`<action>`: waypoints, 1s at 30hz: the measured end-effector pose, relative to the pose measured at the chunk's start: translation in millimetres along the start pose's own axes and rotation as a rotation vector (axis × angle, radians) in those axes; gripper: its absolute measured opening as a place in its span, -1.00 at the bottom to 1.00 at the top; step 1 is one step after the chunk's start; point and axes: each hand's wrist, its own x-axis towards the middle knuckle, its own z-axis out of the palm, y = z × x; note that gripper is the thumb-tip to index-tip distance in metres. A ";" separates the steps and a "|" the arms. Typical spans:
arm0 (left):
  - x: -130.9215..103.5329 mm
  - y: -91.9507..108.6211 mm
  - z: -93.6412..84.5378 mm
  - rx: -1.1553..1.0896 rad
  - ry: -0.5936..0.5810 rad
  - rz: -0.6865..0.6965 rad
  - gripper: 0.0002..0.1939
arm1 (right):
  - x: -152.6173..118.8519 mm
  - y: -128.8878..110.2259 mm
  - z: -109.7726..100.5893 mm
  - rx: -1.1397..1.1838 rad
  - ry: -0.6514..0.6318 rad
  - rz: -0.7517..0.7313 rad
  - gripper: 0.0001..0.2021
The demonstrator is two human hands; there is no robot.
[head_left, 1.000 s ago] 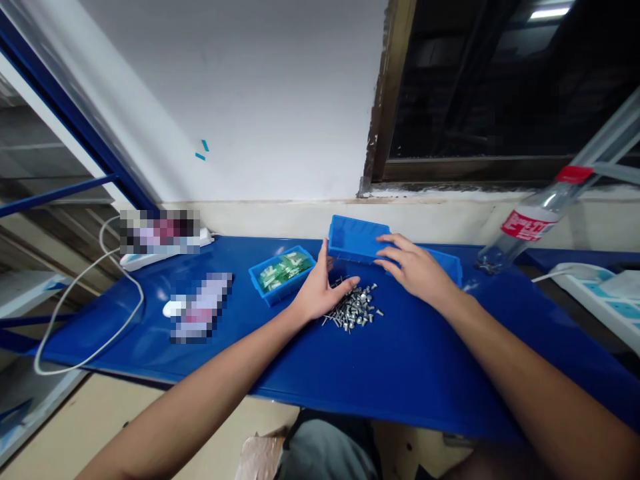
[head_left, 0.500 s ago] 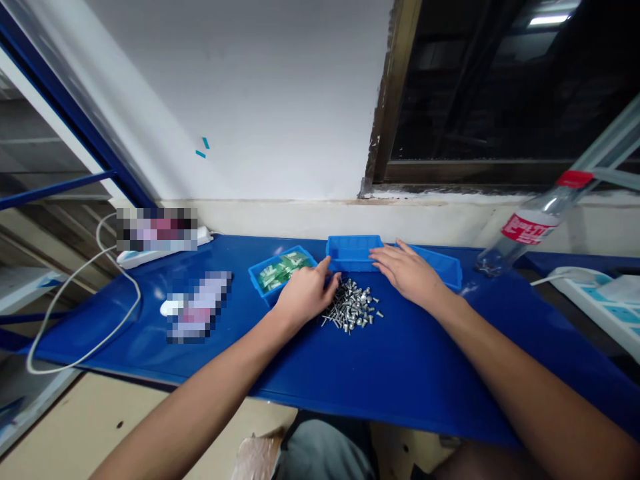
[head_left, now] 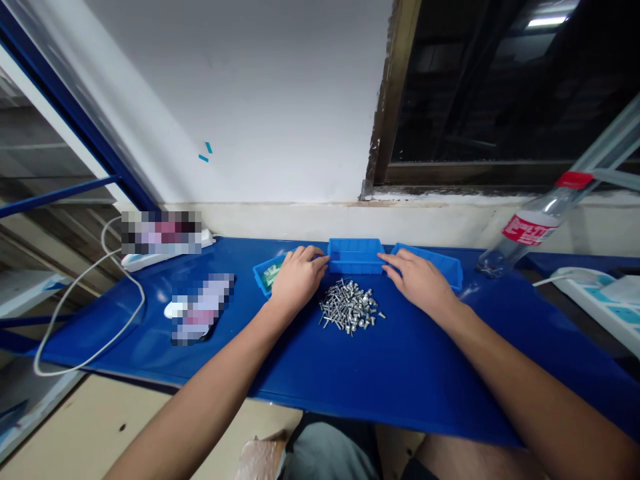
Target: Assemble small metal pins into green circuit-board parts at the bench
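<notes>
A shallow blue plastic bin (head_left: 356,267) with nothing visible inside stands against the wall between my two hands. My left hand (head_left: 299,277) is arched, fingers loosely spread, with the fingertips at the bin's left end. At the opposite end, my right hand (head_left: 417,280) reaches in with outstretched fingers at the right corner. I cannot tell how firmly either one presses. In front of the bin lies a loose pile of metal rivets (head_left: 347,307) with thin shanks. Partly behind my left hand sits a second blue bin holding small green-and-white packets (head_left: 270,275).
A third blue bin (head_left: 447,267) stands angled behind my right hand. A plastic bottle (head_left: 533,223) with a red cap leans at the right, near a white power strip (head_left: 595,297). On the left are a white cable (head_left: 143,300) and a blurred-out object (head_left: 204,310).
My left hand has shifted left and up, off the rivets' edge, and now covers more of the packet bin. My right hand has drawn slightly right, to the middle bin's corner.
</notes>
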 end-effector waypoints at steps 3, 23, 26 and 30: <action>5.7 -7.3 6.3 -0.045 -0.006 0.048 -0.67 | 0.9 -5.0 0.7 -0.031 -0.033 0.034 -0.58; -42.4 -71.4 -26.1 -0.119 -0.125 -0.348 0.06 | -1.1 -25.7 -9.1 0.014 0.271 -0.024 -0.40; -48.5 -55.4 -31.6 -0.095 -0.017 -0.361 0.09 | 5.6 -53.1 -16.9 0.241 0.282 -0.122 -0.51; -52.4 -28.9 -45.0 -0.025 0.106 -0.325 0.11 | 28.6 -110.1 -22.1 0.515 0.179 -0.177 -0.54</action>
